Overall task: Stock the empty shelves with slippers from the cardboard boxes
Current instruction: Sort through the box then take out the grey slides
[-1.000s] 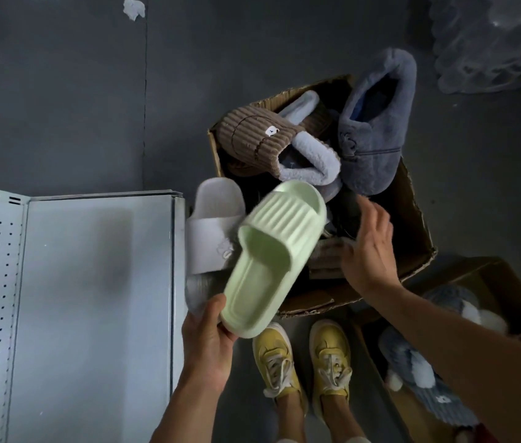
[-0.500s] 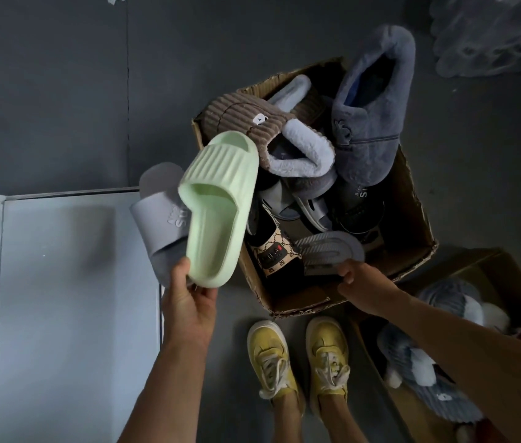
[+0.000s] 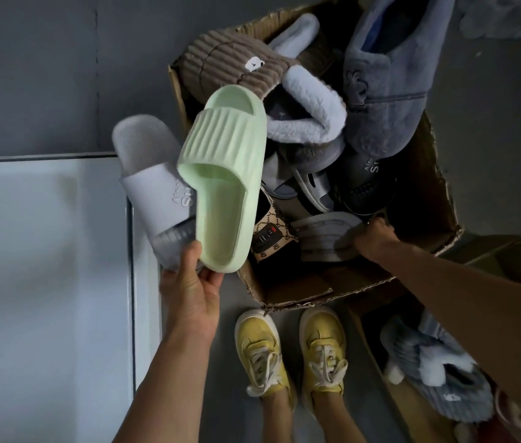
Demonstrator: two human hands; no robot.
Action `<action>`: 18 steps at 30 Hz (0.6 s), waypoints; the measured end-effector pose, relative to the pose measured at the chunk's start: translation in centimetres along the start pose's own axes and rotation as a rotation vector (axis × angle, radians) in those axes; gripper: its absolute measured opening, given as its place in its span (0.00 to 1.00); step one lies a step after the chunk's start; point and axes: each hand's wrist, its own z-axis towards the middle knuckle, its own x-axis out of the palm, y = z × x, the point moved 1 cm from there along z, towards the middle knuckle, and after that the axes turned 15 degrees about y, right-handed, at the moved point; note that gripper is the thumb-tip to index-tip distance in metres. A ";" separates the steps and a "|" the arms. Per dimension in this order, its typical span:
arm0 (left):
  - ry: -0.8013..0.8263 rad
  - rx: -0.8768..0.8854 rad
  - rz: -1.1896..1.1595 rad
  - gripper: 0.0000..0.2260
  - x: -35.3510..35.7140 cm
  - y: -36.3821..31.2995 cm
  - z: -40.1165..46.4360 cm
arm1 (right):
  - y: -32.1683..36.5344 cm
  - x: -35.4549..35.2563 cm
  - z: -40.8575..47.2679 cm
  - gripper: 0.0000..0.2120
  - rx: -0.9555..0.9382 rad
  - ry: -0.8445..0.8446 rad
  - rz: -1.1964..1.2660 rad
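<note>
**Desk:** What are you holding beside the cardboard box (image 3: 342, 289)?

**Caption:** Left of the box lies the pale shelf (image 3: 45, 266), its panel bare where you can see it. Your left hand (image 3: 190, 292) grips two slides by their heels, just left of the box's near corner: a grey slide (image 3: 153, 187), lettered on its strap, over the shelf's edge, and a light green ribbed slide (image 3: 220, 174) overlapping it, its toe reaching over the box's left wall.

**Desk:** And inside the box?

**Caption:** It is heaped. At the far left corner sits a brown corduroy slipper (image 3: 230, 63) with a pale plush lining; below it, near the front, a tan patterned slide (image 3: 268, 233). In the middle lie grey sandals (image 3: 310, 187), partly buried. Your right hand (image 3: 372, 235) reaches into the box's right side, fingers curled around the edge of a grey ribbed slide (image 3: 323, 235). Behind it lies a dark lettered slide (image 3: 368, 180), and a large blue-grey plush slipper (image 3: 390, 75) leans over the far right corner.

**Desk:** Anything nearer you?

**Caption:** In front of the box stand your yellow sneakers (image 3: 291, 346). Right of them, a second carton (image 3: 364, 330) holds a blue-grey fluffy slipper (image 3: 435, 372), partly hidden by your right forearm.
</note>
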 end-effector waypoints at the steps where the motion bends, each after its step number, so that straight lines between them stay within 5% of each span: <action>1: -0.001 0.003 0.004 0.19 -0.1 0.2 0.1 | -0.1 0.0 0.9 0.22 -0.005 0.019 0.057; 4: -0.017 0.011 0.006 0.19 -0.2 0.5 0.4 | -0.3 0.4 1.8 0.19 -0.011 0.100 0.210; 7: -0.045 0.017 -0.003 0.21 -0.4 0.4 0.3 | -0.5 0.3 1.0 0.26 0.008 0.068 0.386; 10: -0.062 0.010 -0.011 0.22 0.1 -0.4 -0.6 | 0.6 0.2 -1.9 0.15 -0.161 0.042 0.390; 12: -0.072 0.007 -0.009 0.21 0.5 -1.0 -1.4 | 1.3 0.3 -4.8 0.07 -0.326 -0.076 0.368; 18: -0.085 0.002 0.052 0.18 2.2 -3.8 -5.0 | 1.6 -0.9 -13.1 0.09 -0.642 -0.553 -0.031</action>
